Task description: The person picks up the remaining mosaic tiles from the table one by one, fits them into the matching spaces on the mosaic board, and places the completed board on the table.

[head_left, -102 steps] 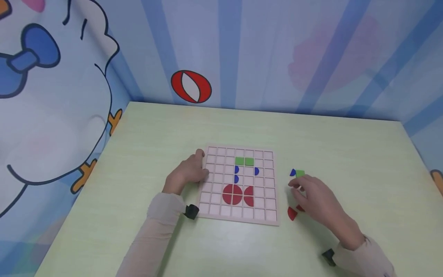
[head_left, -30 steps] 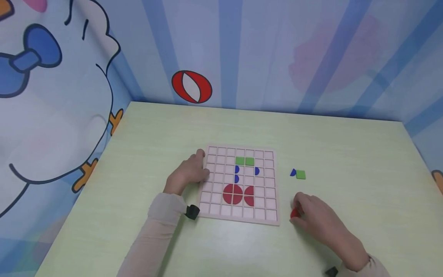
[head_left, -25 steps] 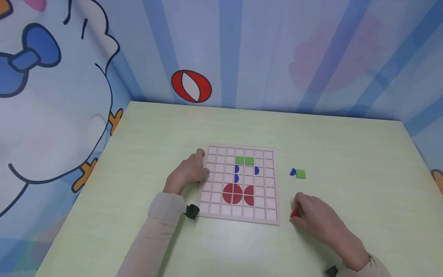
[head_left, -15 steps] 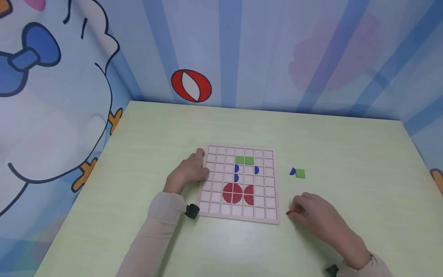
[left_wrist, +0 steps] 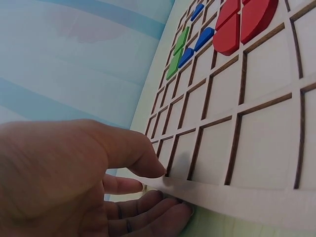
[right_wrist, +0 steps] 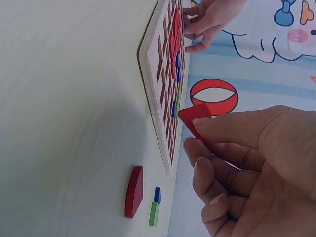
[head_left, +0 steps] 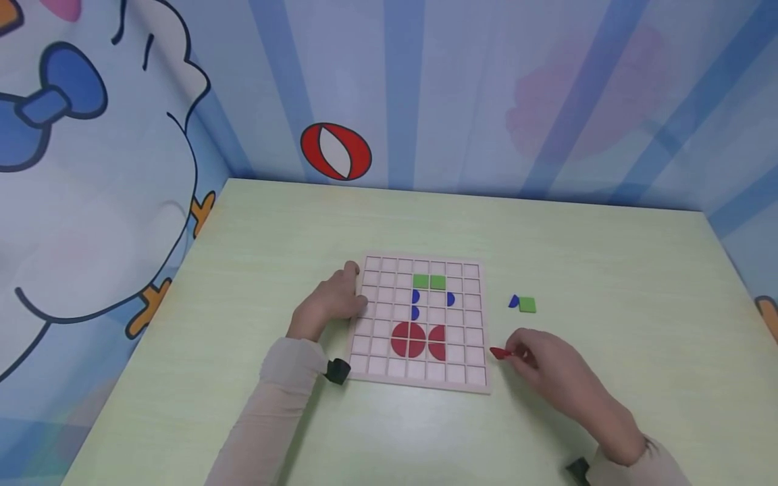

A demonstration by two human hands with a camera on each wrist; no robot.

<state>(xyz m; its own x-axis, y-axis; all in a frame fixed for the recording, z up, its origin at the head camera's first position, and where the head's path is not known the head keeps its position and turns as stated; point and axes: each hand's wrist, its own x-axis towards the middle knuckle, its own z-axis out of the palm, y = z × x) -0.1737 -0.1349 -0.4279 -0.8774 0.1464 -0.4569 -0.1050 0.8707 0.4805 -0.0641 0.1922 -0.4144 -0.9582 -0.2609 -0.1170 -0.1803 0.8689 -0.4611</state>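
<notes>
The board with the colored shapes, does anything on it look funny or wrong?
Nothing looks broken or spilled. But the red half circle looks odd beside the whole red circle: its other half is missing. The right hand pinches one red piece and another red piece lies on the table.

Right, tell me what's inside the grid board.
The grid board holds two green squares, three blue pieces and six red pieces, four forming a disc. Cell floors directly beneath them are covered; the left hand hides a little of its edge.
</notes>
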